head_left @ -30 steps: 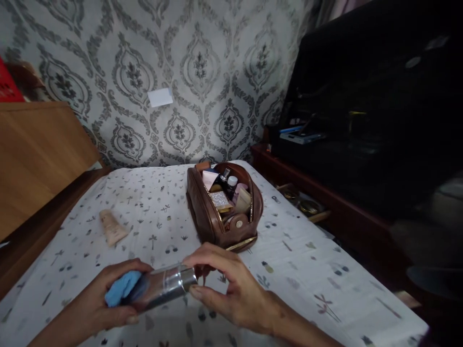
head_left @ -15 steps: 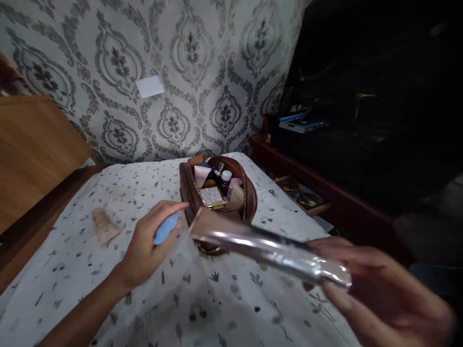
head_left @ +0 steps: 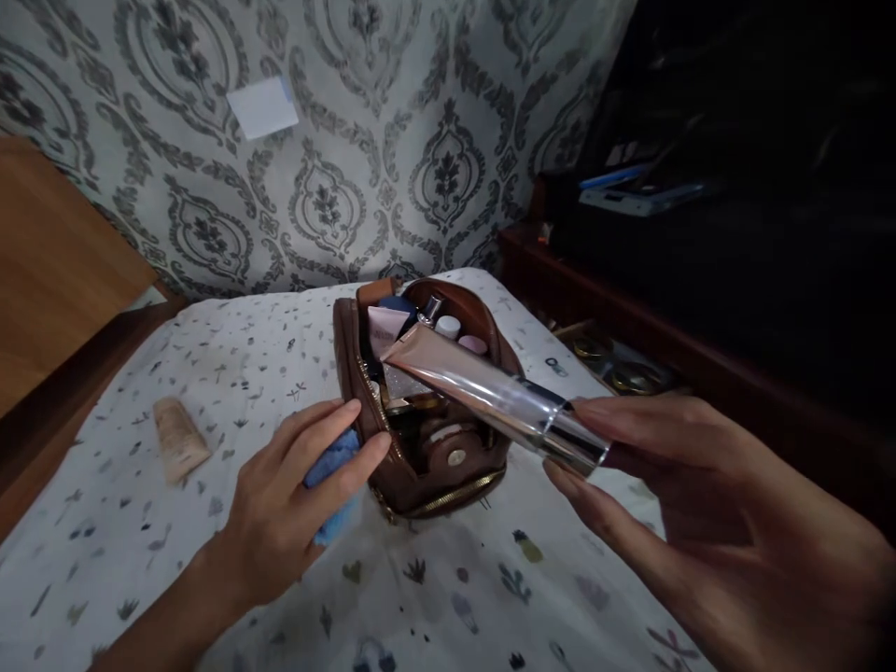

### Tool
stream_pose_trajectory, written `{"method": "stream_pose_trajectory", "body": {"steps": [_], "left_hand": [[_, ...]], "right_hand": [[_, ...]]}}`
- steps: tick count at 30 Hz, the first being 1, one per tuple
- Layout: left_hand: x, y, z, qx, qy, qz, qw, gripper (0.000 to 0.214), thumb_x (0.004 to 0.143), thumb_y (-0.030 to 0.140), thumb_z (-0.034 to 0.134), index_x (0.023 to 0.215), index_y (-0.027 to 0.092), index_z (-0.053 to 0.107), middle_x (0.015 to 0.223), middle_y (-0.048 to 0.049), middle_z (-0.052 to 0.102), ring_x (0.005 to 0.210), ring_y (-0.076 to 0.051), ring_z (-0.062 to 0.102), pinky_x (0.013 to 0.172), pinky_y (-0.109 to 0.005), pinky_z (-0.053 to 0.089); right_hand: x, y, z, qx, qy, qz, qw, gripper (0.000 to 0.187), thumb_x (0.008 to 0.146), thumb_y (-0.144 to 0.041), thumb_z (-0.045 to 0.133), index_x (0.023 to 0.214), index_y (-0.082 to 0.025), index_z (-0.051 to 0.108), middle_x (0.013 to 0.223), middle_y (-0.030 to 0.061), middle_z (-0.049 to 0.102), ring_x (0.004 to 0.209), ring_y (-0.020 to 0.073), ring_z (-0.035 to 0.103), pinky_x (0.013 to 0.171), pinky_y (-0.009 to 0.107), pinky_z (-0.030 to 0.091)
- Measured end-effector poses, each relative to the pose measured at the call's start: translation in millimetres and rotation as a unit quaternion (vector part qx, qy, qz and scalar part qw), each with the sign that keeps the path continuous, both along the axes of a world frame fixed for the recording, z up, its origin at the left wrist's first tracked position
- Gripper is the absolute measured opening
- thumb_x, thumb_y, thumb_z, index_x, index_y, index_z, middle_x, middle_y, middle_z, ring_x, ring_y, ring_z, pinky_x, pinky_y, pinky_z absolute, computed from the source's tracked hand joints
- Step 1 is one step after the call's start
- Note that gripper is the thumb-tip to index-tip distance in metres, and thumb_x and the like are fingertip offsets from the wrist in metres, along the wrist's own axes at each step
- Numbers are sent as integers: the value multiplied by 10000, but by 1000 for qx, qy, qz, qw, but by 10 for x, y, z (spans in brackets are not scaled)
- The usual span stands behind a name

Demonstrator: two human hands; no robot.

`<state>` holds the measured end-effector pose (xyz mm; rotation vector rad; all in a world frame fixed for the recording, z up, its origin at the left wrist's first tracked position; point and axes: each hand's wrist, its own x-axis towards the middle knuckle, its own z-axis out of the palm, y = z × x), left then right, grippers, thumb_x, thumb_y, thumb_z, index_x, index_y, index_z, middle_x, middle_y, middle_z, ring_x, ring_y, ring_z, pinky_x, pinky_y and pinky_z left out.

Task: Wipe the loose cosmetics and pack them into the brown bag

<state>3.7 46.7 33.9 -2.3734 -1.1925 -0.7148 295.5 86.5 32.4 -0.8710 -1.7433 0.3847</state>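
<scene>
My right hand [head_left: 690,495] pinches a shiny pink-and-silver cosmetic tube [head_left: 476,383] by its silver cap, the flat end pointing left over an open brown toiletry bag [head_left: 441,499]. Inside the bag are a pale pink tube [head_left: 387,324], a glittery box [head_left: 404,381], a white-capped bottle [head_left: 448,327] and other items partly hidden by the held tube. My left hand [head_left: 294,495] is closed around a blue cloth [head_left: 336,457], and its fingertips rest at the bag's left zipped edge. A beige tube [head_left: 178,439] lies on the bedsheet to the left.
The patterned white bedsheet [head_left: 266,373] lies under everything. A wooden board [head_left: 63,271] stands on the left. On the right are a dark red wooden ledge [head_left: 602,308], an open drawer holding round gold-coloured items [head_left: 634,378], and a blue-and-grey object [head_left: 640,196].
The metallic tube has moved up and away from me, over the bag's opening. My left hand has come to the bag's edge with the blue cloth. The view has shifted closer.
</scene>
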Motion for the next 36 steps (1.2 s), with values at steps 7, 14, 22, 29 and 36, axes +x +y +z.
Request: {"method": "stream_pose_trajectory", "body": {"steps": [7, 14, 22, 29, 36], "left_hand": [[37, -12, -108, -30, -69, 4, 997, 603, 921, 73, 467, 1472, 316, 460, 1503, -87, 449, 1309, -344, 501, 977, -531, 575], [19, -28, -133, -52, -72, 8, 996, 610, 929, 83, 424, 1489, 322, 430, 1499, -75, 436, 1334, -336, 475, 1016, -542, 554], [-10, -42, -134, -41, -49, 0, 998, 592, 929, 60, 406, 1473, 286, 452, 1489, -113, 461, 1337, -335, 475, 987, -536, 573], [7, -15, -84, 6, -24, -16, 1000, 453, 930, 43, 457, 1346, 182, 568, 1400, -182, 501, 1301, -354, 501, 982, -527, 559], [4, -16, -89, -2, 0, -10, 1000, 467, 922, 29, 498, 1363, 178, 541, 1395, -187, 493, 1313, -359, 484, 938, -483, 571]], "right_hand": [[-193, 176, 18, -10, -41, -15, 999, 258, 869, -263, 675, 1122, -289, 637, 1028, 65, 662, 888, 230, 666, 672, 337, 627], [-403, 180, 128, 44, -120, -30, 991, 222, 905, -259, 629, 1127, -263, 612, 978, 59, 680, 772, 189, 698, 637, 284, 611], [-585, 107, 148, 59, -138, -24, 988, 142, 923, -244, 614, 1060, -226, 583, 849, 35, 660, 678, 170, 670, 565, 276, 545], [-647, 126, 235, 43, -196, -18, 980, 116, 950, -263, 576, 1020, -185, 626, 829, 41, 648, 655, 158, 634, 524, 261, 492], [-592, 140, 190, -69, -232, 36, 970, 423, 802, -185, 761, 1193, -208, 601, 955, 21, 685, 599, 125, 630, 481, 240, 491]]}}
